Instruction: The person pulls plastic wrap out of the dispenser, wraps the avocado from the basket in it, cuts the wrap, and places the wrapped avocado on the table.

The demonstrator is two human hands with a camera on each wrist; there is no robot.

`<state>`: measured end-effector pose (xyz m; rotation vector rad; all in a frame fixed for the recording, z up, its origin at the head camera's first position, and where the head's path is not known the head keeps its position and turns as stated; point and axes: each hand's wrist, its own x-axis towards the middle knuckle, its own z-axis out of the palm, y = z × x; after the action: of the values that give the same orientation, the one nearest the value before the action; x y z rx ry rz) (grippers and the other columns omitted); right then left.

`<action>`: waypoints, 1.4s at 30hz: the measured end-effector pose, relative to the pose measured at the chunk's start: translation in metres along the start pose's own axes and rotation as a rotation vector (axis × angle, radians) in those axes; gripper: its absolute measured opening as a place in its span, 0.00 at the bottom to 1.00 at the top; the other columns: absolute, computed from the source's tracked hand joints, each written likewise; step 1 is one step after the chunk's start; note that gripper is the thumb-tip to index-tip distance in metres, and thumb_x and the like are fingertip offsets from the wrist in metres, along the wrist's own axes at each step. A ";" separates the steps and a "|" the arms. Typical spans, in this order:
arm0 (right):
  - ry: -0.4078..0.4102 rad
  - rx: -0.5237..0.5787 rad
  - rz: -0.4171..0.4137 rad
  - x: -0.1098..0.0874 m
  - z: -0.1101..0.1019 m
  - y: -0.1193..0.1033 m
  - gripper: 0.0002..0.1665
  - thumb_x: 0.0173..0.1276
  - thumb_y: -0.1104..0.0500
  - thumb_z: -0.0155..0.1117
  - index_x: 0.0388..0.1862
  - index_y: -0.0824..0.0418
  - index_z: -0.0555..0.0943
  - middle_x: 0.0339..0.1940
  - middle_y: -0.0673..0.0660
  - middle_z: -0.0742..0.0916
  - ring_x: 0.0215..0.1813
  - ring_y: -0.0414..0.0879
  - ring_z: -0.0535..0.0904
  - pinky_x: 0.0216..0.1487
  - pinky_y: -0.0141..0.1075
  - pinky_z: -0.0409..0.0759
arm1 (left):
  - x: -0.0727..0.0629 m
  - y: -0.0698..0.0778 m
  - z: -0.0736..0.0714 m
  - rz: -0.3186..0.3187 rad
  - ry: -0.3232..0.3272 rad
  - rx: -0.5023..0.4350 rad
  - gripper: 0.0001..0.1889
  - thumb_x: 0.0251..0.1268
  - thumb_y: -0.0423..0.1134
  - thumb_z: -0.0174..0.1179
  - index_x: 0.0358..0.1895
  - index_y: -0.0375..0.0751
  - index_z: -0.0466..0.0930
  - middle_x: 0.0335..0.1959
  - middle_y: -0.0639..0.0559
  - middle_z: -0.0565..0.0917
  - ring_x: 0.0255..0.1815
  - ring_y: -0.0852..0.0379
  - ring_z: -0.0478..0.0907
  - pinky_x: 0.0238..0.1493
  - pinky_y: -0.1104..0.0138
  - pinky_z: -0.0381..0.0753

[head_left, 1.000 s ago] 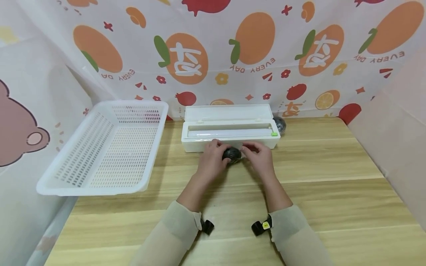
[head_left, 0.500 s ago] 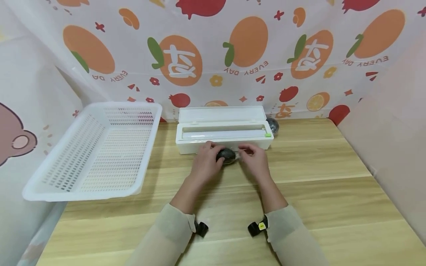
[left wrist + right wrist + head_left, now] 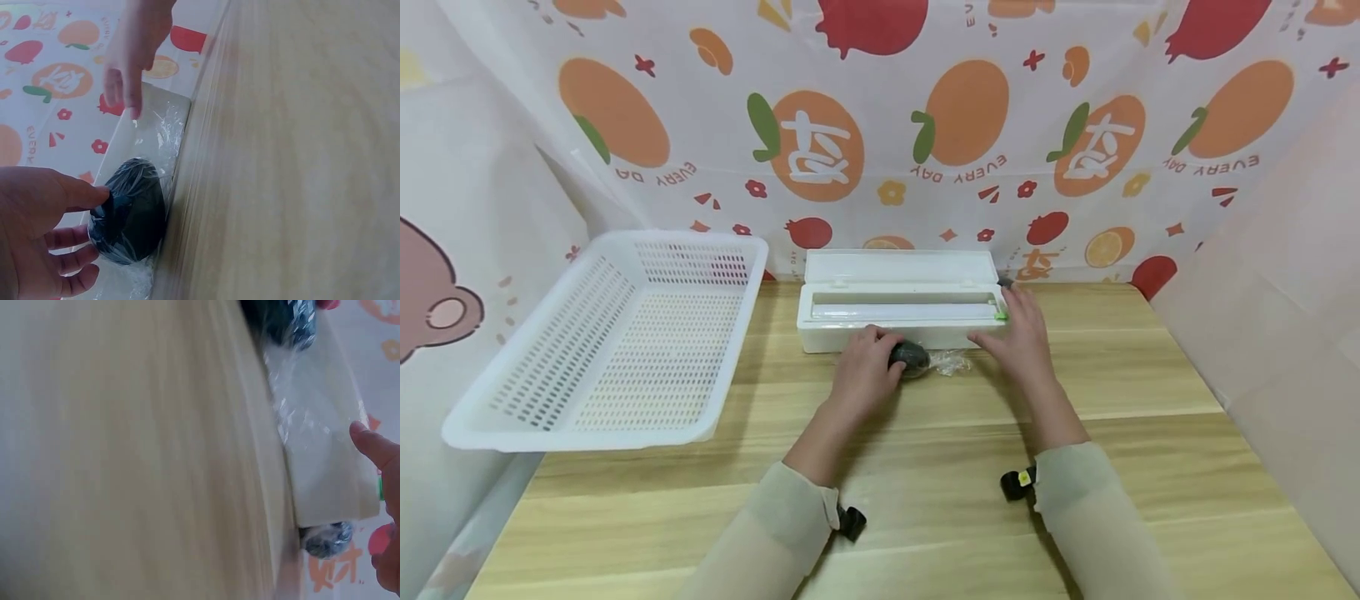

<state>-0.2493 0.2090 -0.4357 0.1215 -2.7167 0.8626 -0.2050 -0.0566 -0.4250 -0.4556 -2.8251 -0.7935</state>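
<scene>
My left hand [image 3: 867, 367] grips a dark avocado [image 3: 912, 358] wrapped in clear cling film, thumb on one side and fingers on the other. It lies on the table against the front of a white cling film dispenser [image 3: 951, 337]. A loose crumpled tail of film [image 3: 951, 362] trails from its right end. My right hand [image 3: 1028, 337], fingers spread and holding nothing, is at the dispenser's right end, near the green slider [image 3: 1002, 316]. Whether it touches the box I cannot tell. The dispenser's lid [image 3: 901, 266] is up, and the film roll [image 3: 910, 312] shows inside.
Behind the dispenser's right end sits another dark, film-wrapped round thing [image 3: 328, 539], mostly hidden in the head view. A white slotted plastic basket [image 3: 741, 333] stands on the left of the wooden table [image 3: 925, 500]. A fruit-printed cloth [image 3: 891, 150] hangs along the back.
My right hand has let go of the film tail beside the avocado and moved right, its fingers spreading, to the dispenser's right end. My left hand keeps its grip on the avocado.
</scene>
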 end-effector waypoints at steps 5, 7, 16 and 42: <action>-0.092 -0.007 0.001 0.007 0.002 0.011 0.62 0.54 0.37 0.75 0.79 0.60 0.56 0.81 0.58 0.58 0.82 0.55 0.45 0.78 0.55 0.51 | -0.002 0.000 0.003 0.009 0.011 -0.010 0.20 0.60 0.39 0.69 0.56 0.45 0.82 0.51 0.46 0.78 0.53 0.45 0.74 0.56 0.55 0.75; -0.113 -0.006 0.010 0.009 0.002 0.013 0.62 0.55 0.36 0.74 0.79 0.58 0.56 0.81 0.57 0.59 0.82 0.53 0.47 0.77 0.55 0.53 | -0.003 0.000 0.003 0.013 0.016 -0.010 0.20 0.60 0.39 0.69 0.56 0.45 0.82 0.51 0.46 0.78 0.52 0.45 0.74 0.56 0.55 0.75; -0.112 -0.006 0.014 0.013 0.003 0.017 0.57 0.53 0.33 0.73 0.76 0.56 0.64 0.79 0.53 0.64 0.80 0.53 0.53 0.74 0.57 0.59 | -0.002 -0.001 0.006 0.028 0.042 0.000 0.20 0.58 0.39 0.70 0.55 0.45 0.82 0.50 0.45 0.77 0.52 0.45 0.73 0.54 0.54 0.76; -0.066 -0.040 -0.016 0.018 0.003 0.023 0.58 0.49 0.32 0.74 0.74 0.56 0.67 0.75 0.55 0.70 0.78 0.54 0.59 0.79 0.51 0.51 | 0.049 0.051 -0.007 0.392 0.072 -0.070 0.17 0.60 0.47 0.69 0.49 0.42 0.86 0.45 0.50 0.84 0.50 0.50 0.78 0.53 0.59 0.79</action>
<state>-0.2713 0.2261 -0.4450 0.1656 -2.7885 0.8125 -0.2336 -0.0074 -0.3824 -0.9332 -2.5259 -0.8055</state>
